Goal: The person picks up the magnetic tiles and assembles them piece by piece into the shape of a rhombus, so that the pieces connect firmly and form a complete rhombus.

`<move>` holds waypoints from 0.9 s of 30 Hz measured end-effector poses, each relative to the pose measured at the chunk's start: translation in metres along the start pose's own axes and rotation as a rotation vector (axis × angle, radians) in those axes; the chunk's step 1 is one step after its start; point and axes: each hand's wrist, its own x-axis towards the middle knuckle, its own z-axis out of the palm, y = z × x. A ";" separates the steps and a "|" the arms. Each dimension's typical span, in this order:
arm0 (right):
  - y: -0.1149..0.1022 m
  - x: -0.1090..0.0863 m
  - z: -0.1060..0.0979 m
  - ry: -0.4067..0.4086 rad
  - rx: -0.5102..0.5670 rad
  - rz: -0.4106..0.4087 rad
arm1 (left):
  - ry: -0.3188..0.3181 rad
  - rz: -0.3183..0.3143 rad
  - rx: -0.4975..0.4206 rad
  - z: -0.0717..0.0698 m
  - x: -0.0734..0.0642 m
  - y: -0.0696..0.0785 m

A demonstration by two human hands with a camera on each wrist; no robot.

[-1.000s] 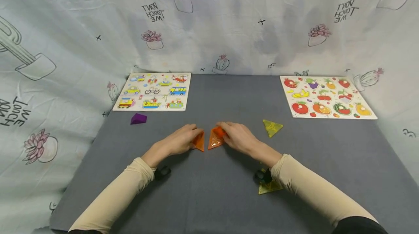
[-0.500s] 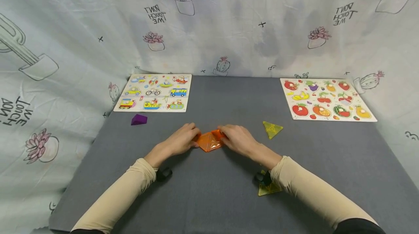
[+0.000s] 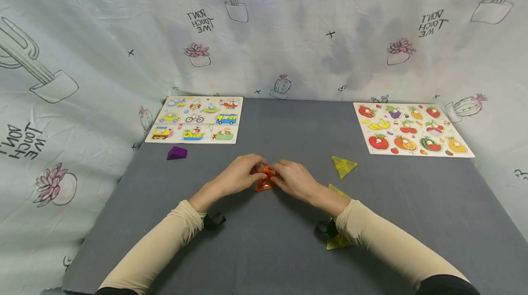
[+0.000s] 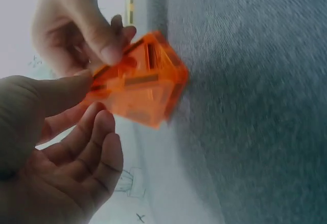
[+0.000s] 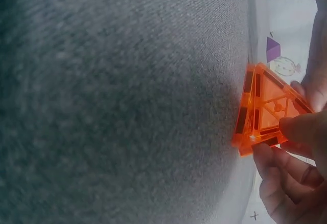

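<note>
Translucent orange triangular magnetic tiles stand leaning together as a small pyramid on the grey table, between both hands. Dark magnet strips line their edges in the left wrist view, where the tiles are slightly blurred. My left hand pinches the upper part of the tiles between thumb and finger, its other fingers loosely bent below. From the other side, my right hand pinches them too; the right wrist view shows its thumb on one tile's face and a fingertip at the lower edge.
One yellow triangular tile lies to the right, and further yellow tiles are partly hidden under the right wrist. A purple block sits at the left. Behind are a vehicle puzzle board and a fruit puzzle board, before a printed curtain.
The two hands, first apart with separate orange pieces, have come together. The pieces met edge to edge, and now they are folded up into a pyramid shape.
</note>
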 end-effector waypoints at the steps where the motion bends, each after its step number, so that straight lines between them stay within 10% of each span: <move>1: -0.001 0.000 0.001 0.005 0.008 -0.006 | 0.013 0.014 0.011 0.001 0.000 0.001; 10: 0.007 -0.006 -0.008 -0.049 0.054 -0.003 | 0.162 0.011 0.260 -0.001 -0.003 -0.008; 20: 0.085 -0.070 -0.060 0.096 -0.072 0.387 | 0.215 -0.091 0.343 -0.015 0.005 -0.023; 27: 0.106 -0.100 -0.072 0.021 -0.169 0.606 | 0.201 0.186 0.492 0.006 0.015 0.005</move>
